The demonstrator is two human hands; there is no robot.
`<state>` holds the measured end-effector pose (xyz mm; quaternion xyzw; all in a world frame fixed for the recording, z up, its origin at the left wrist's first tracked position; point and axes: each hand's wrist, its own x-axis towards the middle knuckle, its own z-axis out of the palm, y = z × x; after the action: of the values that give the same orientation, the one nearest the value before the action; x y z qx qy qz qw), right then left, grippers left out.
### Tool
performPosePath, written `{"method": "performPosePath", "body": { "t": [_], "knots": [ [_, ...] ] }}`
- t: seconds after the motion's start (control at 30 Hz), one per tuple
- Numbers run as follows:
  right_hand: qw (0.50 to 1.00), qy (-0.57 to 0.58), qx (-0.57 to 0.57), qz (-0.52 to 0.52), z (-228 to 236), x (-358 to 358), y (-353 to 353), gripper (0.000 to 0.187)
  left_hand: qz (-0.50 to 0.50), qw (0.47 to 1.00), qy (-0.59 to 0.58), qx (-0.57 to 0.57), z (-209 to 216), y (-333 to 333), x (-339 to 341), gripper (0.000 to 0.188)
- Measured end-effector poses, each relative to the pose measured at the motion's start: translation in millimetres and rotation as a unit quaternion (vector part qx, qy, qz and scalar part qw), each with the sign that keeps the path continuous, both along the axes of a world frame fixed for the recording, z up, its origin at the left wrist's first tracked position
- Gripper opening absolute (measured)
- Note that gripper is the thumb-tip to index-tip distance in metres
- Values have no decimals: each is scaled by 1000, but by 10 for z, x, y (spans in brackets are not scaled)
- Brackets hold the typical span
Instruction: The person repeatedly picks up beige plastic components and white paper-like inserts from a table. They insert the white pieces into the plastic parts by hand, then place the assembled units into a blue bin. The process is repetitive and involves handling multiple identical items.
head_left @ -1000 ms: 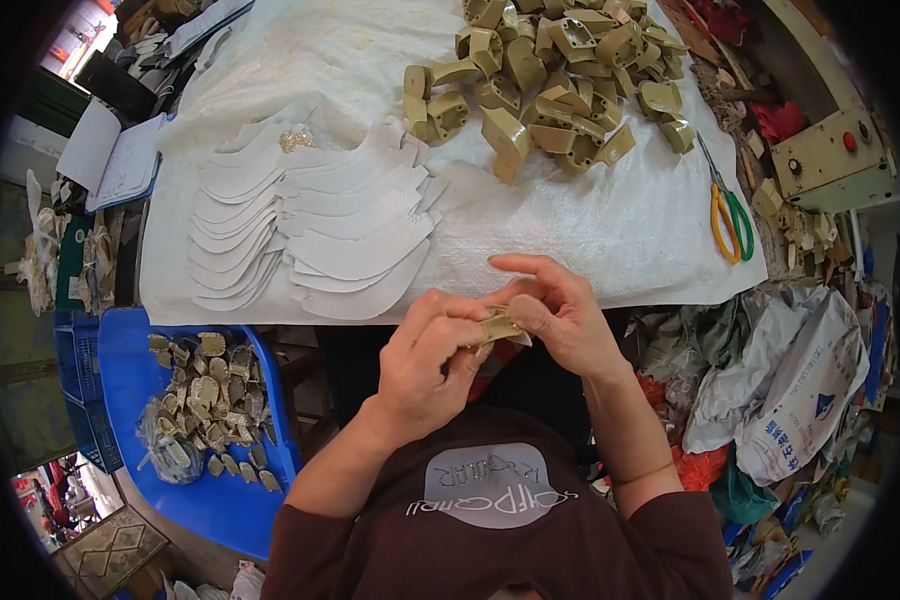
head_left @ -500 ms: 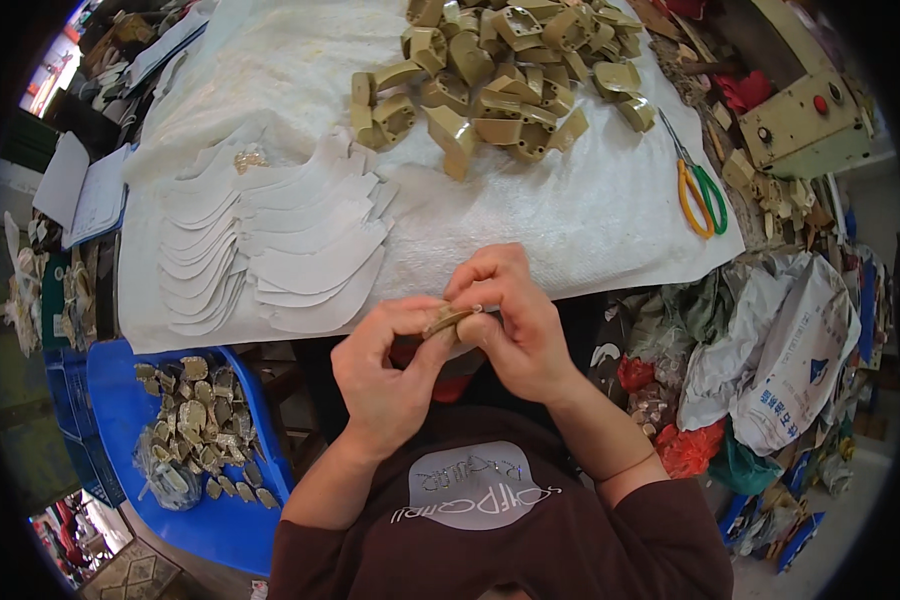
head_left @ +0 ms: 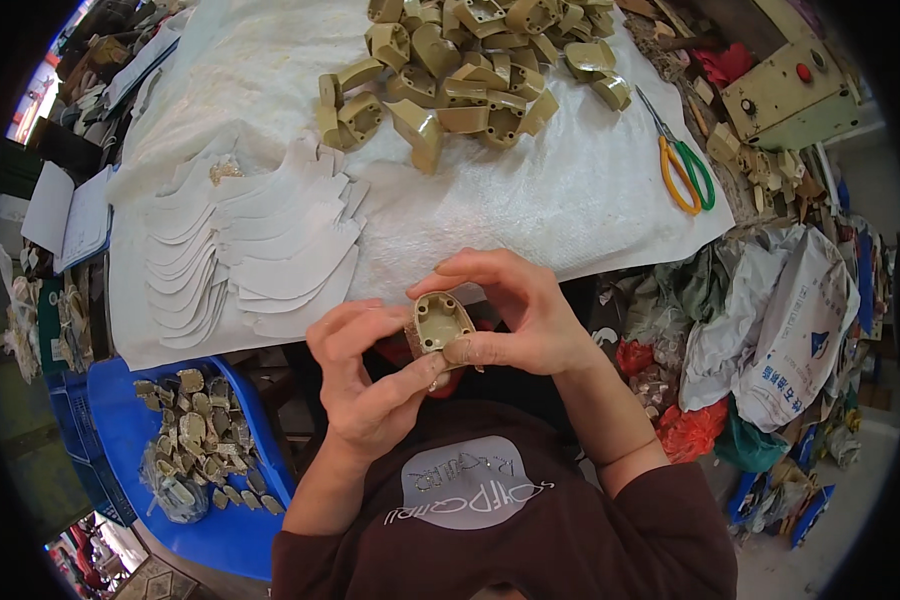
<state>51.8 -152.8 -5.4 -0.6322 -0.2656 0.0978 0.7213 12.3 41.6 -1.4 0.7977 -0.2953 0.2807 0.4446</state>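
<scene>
Close to the near table edge, a tan plastic shoe heel [head_left: 439,318] is held up between my hands. Its hollow face with small corner holes is turned upward. My right hand [head_left: 525,318] closes on it from the right, thumb along its near rim. My left hand [head_left: 370,370] grips its left side with fingertips and thumb; something small and glittery shows beside that thumb, too small to make out. A pile of similar glossy heels [head_left: 470,70] lies at the far side of the table. White curved flat pieces [head_left: 285,240] lie in overlapping rows left of my hands.
A white sheet [head_left: 530,210] covers the table. Scissors [head_left: 678,165] with yellow and green handles lie at its right edge. A blue chair seat [head_left: 210,530] at lower left holds small heel-shaped pieces [head_left: 200,425]. Plastic bags [head_left: 770,340] crowd the right; a control box [head_left: 790,100] stands behind.
The piece in my hands has turned from edge-on to hollow face up. My fingers have spread wider around it. The whole view has shifted slightly.
</scene>
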Motion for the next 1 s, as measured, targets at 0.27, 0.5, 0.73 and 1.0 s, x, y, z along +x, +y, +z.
{"method": "performPosePath", "body": {
  "t": [0.27,0.5,0.73,1.0],
  "knots": [
    [987,-151,-25,-46,-1,-80,126,75,-237,724,509,-401,112,-157,-13,66],
    [991,-87,-26,-102,-100,-179,317,43,-100,843,430,-306,-112,-169,-86,65],
    [968,194,106,116,47,71,294,11,-123,864,384,-303,27,-357,-81,82],
    [999,-13,26,-36,-215,-199,449,36,-20,904,298,-305,-161,-315,-34,57]
  ]
}}
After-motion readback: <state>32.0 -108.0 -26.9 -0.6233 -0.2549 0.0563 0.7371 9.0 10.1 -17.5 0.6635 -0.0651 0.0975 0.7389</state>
